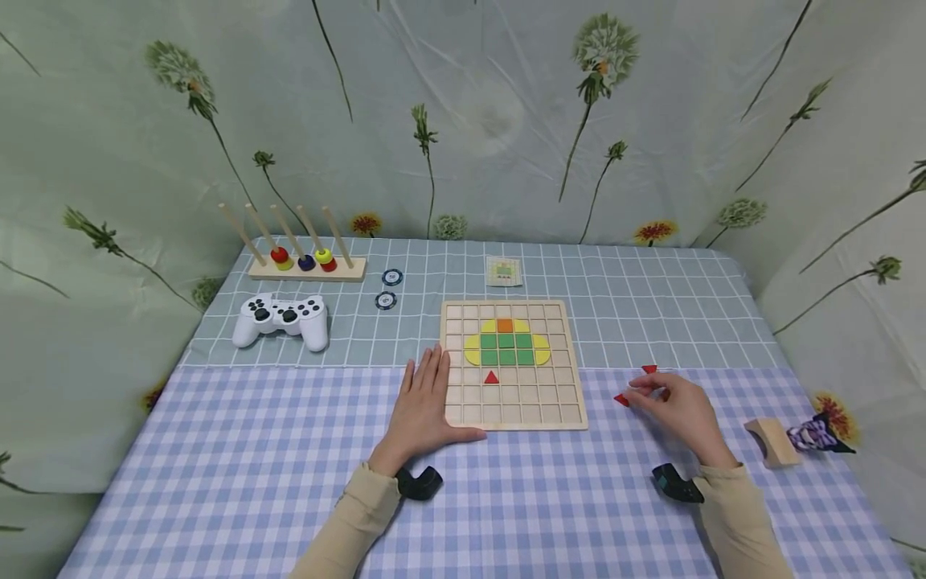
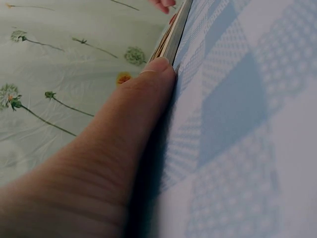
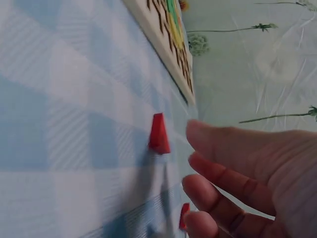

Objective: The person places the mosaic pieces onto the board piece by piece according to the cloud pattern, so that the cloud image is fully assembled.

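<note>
A square wooden grid board (image 1: 535,394) carries green square tiles (image 1: 506,341), an orange square (image 1: 505,326), yellow curved tiles (image 1: 472,349) and a red triangle tile (image 1: 492,377). My left hand (image 1: 422,408) lies at the board's near left corner, fingers straight along its left edge and thumb along the front edge. Right of the board, my right hand (image 1: 680,406) hovers low with loosely bent fingers. A loose red triangle (image 3: 158,135) is just off its thumb tip, and a second red triangle (image 1: 649,368) lies beyond the fingers.
A pattern card (image 1: 503,272) lies behind the board. At the back left are a peg stand with beads (image 1: 307,269), a white game controller (image 1: 280,318) and two round chips (image 1: 392,277). A wooden arch block (image 1: 776,442) and a small dark patterned item (image 1: 816,435) are far right.
</note>
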`<state>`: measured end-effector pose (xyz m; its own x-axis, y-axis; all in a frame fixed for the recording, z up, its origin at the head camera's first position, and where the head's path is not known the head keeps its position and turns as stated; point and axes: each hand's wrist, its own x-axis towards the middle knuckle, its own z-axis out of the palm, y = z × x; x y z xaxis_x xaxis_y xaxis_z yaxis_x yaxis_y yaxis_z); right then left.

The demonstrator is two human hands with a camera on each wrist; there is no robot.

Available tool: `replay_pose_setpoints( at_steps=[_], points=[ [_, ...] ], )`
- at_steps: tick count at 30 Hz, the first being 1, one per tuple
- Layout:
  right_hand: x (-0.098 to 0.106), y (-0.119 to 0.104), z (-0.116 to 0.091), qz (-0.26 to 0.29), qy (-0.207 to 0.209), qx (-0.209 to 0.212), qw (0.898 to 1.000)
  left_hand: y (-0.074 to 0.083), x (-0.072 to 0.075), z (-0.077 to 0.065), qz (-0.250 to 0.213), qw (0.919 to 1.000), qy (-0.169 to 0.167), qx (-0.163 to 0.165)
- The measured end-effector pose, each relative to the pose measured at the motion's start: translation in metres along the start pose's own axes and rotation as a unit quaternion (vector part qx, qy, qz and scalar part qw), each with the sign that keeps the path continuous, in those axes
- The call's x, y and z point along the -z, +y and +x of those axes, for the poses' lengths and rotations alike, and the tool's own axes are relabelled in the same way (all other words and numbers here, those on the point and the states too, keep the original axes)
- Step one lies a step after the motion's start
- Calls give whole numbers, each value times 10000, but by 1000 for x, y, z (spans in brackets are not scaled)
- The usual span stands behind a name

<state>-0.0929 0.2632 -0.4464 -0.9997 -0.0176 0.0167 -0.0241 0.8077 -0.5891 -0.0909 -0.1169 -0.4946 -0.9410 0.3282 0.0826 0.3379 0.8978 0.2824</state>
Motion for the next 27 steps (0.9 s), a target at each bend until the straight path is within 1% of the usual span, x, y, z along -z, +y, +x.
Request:
replay_pose_setpoints(
  at_steps=[3,5,9,13,16,21,24,27],
  points=[
    [-1,4,-3,15,-208,-122,9997,-1,0,0,-3,10000,-14,19],
    [-2,4,-4,-20,-246,-169,9996,-1,0,0,3,10000,-63,43],
    [-6,0,-6,-115,-195,-259,9994,-1,-1,0,54,9998,-152,65],
    [-10,-4,-7,-236,-16,-274,9993,-1,-1,0,119,9998,-153,56],
    [-13,-5,-6,-242,163,-233,9993,-1,-2,0,109,9998,-132,48],
    [-17,-3,-4,1,341,-85,9994,-2,-2,0,91,9999,-109,41],
    [-20,-3,-3,166,400,41,9991,-2,-2,0,59,9999,-88,17],
    [-23,-9,-1,372,322,187,9986,-3,-2,0,38,9999,-109,32]
  ],
)
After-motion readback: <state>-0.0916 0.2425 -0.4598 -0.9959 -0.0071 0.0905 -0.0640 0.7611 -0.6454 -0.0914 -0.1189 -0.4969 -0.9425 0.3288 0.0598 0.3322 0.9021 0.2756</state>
